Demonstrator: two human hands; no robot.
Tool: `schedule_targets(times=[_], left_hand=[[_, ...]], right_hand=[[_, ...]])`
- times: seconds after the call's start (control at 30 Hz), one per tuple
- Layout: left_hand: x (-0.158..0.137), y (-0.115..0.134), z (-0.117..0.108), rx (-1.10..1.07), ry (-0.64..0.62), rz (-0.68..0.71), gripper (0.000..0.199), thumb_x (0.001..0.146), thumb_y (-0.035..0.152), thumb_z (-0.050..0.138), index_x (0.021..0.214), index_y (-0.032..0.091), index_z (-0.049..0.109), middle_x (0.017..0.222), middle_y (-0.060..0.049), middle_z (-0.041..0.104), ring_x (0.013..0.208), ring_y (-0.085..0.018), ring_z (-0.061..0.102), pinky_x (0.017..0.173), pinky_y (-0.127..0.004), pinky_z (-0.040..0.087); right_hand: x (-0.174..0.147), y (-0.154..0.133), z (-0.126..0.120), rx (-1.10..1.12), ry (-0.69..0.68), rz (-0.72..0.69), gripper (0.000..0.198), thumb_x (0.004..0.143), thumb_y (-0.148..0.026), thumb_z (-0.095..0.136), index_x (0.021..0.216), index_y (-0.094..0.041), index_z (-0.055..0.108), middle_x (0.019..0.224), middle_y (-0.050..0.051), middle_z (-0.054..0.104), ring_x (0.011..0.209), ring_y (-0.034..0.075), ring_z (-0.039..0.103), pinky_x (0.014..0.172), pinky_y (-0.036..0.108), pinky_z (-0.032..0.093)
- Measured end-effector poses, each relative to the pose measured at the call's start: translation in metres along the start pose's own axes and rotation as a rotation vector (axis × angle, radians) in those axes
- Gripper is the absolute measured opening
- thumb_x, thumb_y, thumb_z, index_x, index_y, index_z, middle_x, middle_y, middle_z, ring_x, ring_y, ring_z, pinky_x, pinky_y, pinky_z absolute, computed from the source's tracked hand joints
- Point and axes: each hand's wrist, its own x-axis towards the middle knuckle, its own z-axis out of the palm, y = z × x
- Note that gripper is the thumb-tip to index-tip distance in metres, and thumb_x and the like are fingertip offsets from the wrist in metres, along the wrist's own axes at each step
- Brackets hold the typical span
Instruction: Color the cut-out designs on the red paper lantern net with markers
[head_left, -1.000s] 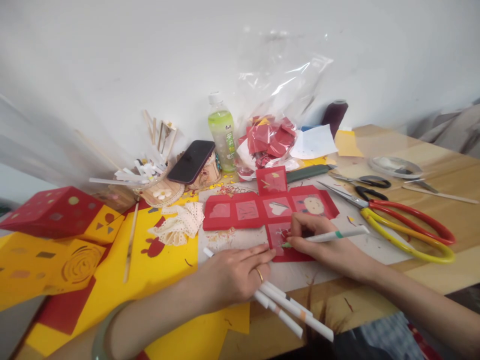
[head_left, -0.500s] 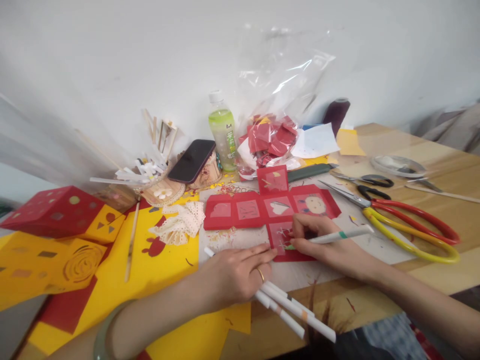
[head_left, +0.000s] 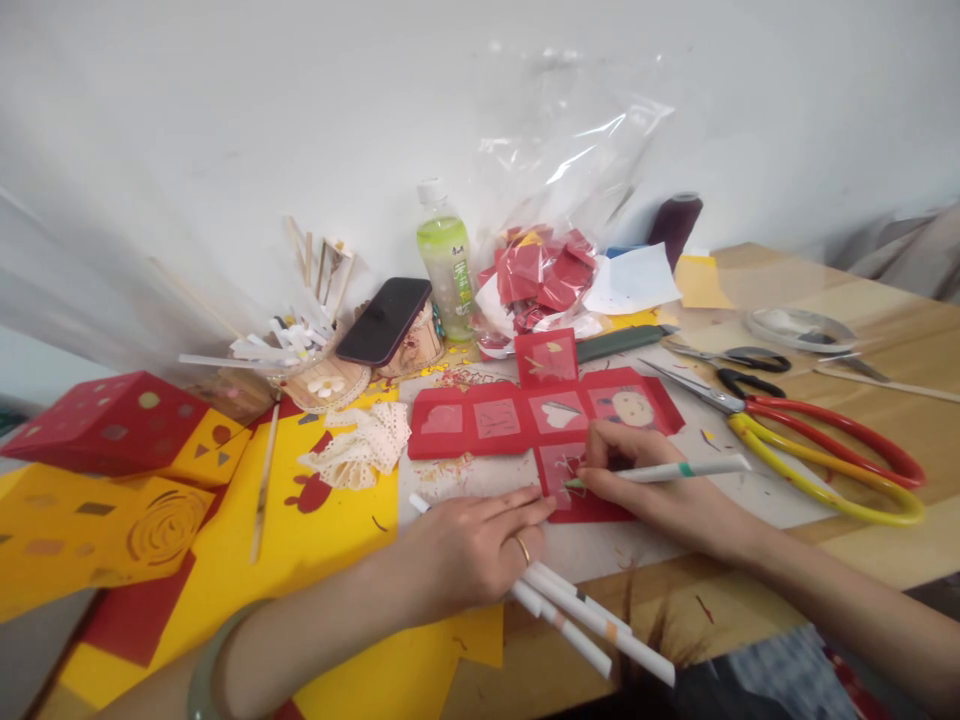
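My right hand (head_left: 645, 485) is closed in a writing grip around a white marker (head_left: 686, 470) with a green band. The marker's green tip touches a square panel of the red cross-shaped paper (head_left: 506, 408), where thin pale lines show. Other panels of the paper carry drawings, among them a heart and a round face. My left hand (head_left: 476, 550) presses its fingertips on the lower panel's left edge. Several white markers (head_left: 607, 630) are held under its palm, sticking out towards me; one end also shows beyond the wrist side. The palm itself is hidden.
Large scissors (head_left: 832, 455) with red and yellow handles lie at right, black-handled scissors (head_left: 750, 360) behind. A bottle (head_left: 444, 265), a phone (head_left: 386, 320) and a plastic bag (head_left: 547, 270) of red scraps stand along the wall. Lace (head_left: 364, 445) and a red box (head_left: 112, 420) are at left.
The green marker's tip has shifted slightly left and up on the lower panel, with my right hand moving a little. My left hand stays where it was.
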Motion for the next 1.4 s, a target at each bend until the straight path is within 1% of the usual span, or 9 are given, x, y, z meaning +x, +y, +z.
schedule_targets(times=[0.17, 0.37, 0.57, 0.7, 0.77, 0.93, 1.13, 1.4], left_hand=[[0.0019, -0.0007, -0.0029, 0.016, -0.006, 0.018, 0.022, 0.084, 0.012, 0.04, 0.082, 0.01, 0.062, 0.106, -0.007, 0.063, 0.098, -0.018, 0.059, 0.075, -0.028, 0.054], [0.0013, -0.0003, -0.0018, 0.009, -0.018, 0.011, 0.022, 0.085, 0.012, 0.04, 0.085, 0.01, 0.062, 0.108, -0.007, 0.062, 0.099, -0.018, 0.058, 0.076, -0.029, 0.054], [0.0011, -0.0002, -0.0012, 0.004, 0.004, -0.001, 0.022, 0.085, 0.013, 0.04, 0.083, 0.01, 0.062, 0.105, -0.007, 0.063, 0.097, -0.018, 0.059, 0.076, -0.028, 0.054], [0.0011, -0.0004, -0.0025, 0.002, -0.029, 0.011, 0.022, 0.085, 0.013, 0.04, 0.085, 0.01, 0.062, 0.107, -0.007, 0.062, 0.1, -0.018, 0.058, 0.078, -0.029, 0.053], [0.0008, -0.0004, -0.0021, -0.003, -0.024, 0.006, 0.022, 0.085, 0.013, 0.04, 0.085, 0.01, 0.061, 0.108, -0.007, 0.062, 0.1, -0.018, 0.058, 0.078, -0.029, 0.053], [-0.0003, -0.0007, 0.001, -0.005, 0.003, 0.004, 0.02, 0.083, 0.012, 0.042, 0.084, 0.009, 0.061, 0.107, -0.007, 0.062, 0.099, -0.018, 0.058, 0.078, -0.029, 0.053], [-0.0013, -0.0015, 0.0007, 0.0, -0.03, 0.021, 0.021, 0.084, 0.012, 0.04, 0.087, 0.009, 0.061, 0.109, -0.008, 0.061, 0.104, -0.019, 0.055, 0.081, -0.029, 0.052], [-0.0003, -0.0013, 0.0012, -0.001, -0.006, 0.012, 0.02, 0.083, 0.012, 0.042, 0.086, 0.009, 0.061, 0.107, -0.008, 0.062, 0.101, -0.019, 0.057, 0.079, -0.029, 0.053]], right_hand=[[-0.0007, 0.0002, 0.0001, -0.018, 0.0, -0.008, 0.018, 0.074, -0.02, 0.049, 0.06, -0.019, 0.038, 0.058, -0.003, 0.045, 0.055, 0.011, 0.041, 0.051, 0.024, 0.033], [0.0002, -0.0002, -0.0002, -0.026, -0.004, -0.009, 0.018, 0.074, -0.019, 0.049, 0.06, -0.019, 0.038, 0.058, -0.003, 0.045, 0.055, 0.011, 0.041, 0.051, 0.024, 0.033], [-0.0008, 0.0003, -0.0001, -0.028, 0.0, -0.012, 0.018, 0.075, -0.02, 0.049, 0.061, -0.019, 0.038, 0.059, -0.004, 0.045, 0.055, 0.01, 0.041, 0.051, 0.024, 0.033], [-0.0011, 0.0003, -0.0001, -0.029, 0.003, -0.005, 0.018, 0.075, -0.021, 0.05, 0.061, -0.019, 0.038, 0.059, -0.003, 0.046, 0.055, 0.011, 0.041, 0.051, 0.024, 0.033], [-0.0005, 0.0001, 0.0, -0.024, 0.004, -0.004, 0.018, 0.075, -0.021, 0.05, 0.061, -0.019, 0.039, 0.059, -0.003, 0.046, 0.056, 0.011, 0.042, 0.051, 0.024, 0.033], [-0.0001, -0.0022, -0.0002, -0.017, -0.044, -0.027, 0.019, 0.073, -0.018, 0.049, 0.059, -0.019, 0.036, 0.058, -0.004, 0.045, 0.055, 0.01, 0.041, 0.051, 0.023, 0.033], [-0.0003, -0.0046, 0.0001, -0.047, -0.056, -0.028, 0.018, 0.074, -0.018, 0.048, 0.06, -0.019, 0.037, 0.059, -0.003, 0.045, 0.055, 0.011, 0.041, 0.051, 0.023, 0.033], [-0.0002, -0.0038, 0.0003, -0.065, -0.054, -0.039, 0.018, 0.074, -0.019, 0.048, 0.06, -0.019, 0.036, 0.058, -0.003, 0.045, 0.055, 0.011, 0.04, 0.05, 0.024, 0.032]])
